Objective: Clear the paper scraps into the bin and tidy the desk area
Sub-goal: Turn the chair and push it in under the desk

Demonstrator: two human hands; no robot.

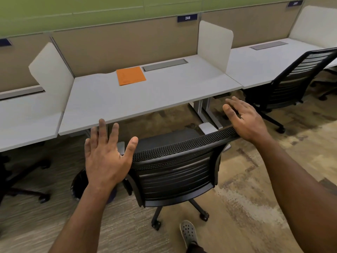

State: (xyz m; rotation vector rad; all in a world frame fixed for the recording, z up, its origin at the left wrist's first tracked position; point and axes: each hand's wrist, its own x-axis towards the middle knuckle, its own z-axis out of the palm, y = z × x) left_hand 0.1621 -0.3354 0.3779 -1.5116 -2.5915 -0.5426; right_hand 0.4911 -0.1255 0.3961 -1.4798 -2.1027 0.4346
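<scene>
An orange folder [131,75] lies flat at the back of the white desk [127,99], beside a grey cable hatch [165,65]. A black mesh office chair [175,167] stands in front of the desk, its backrest towards me. My left hand [107,154] is spread open at the left end of the backrest's top edge. My right hand [244,119] is open with its palm at the right end of that edge. A dark round bin [80,183] sits on the floor under my left forearm, mostly hidden. No paper scraps show on the desk.
White dividers [215,46] flank the desk, with a tan partition behind. A second black chair [295,79] stands at the desk to the right, and another chair's base [23,179] is at the left. My grey clog [188,232] is on the patterned carpet.
</scene>
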